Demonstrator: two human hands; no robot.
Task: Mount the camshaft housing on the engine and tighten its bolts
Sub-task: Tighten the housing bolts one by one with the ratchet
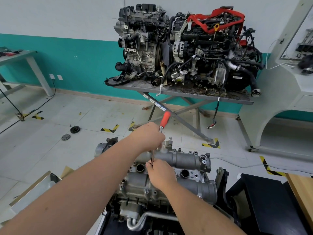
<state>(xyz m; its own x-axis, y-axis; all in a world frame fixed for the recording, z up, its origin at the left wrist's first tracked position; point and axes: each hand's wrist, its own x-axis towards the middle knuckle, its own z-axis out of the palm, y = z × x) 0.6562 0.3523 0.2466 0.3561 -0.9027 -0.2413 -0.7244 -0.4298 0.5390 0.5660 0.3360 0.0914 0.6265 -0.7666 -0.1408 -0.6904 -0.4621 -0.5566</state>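
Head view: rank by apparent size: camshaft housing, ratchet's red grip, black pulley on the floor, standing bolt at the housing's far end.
1. camshaft housing
2. red grip
3. black pulley, close to the grip and farther away, so this rank is unsure
4. standing bolt

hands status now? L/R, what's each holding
Left hand: grips the ratchet wrench on its metal shaft, below the red handle.
Right hand: pinches the wrench's lower end over the camshaft housing.
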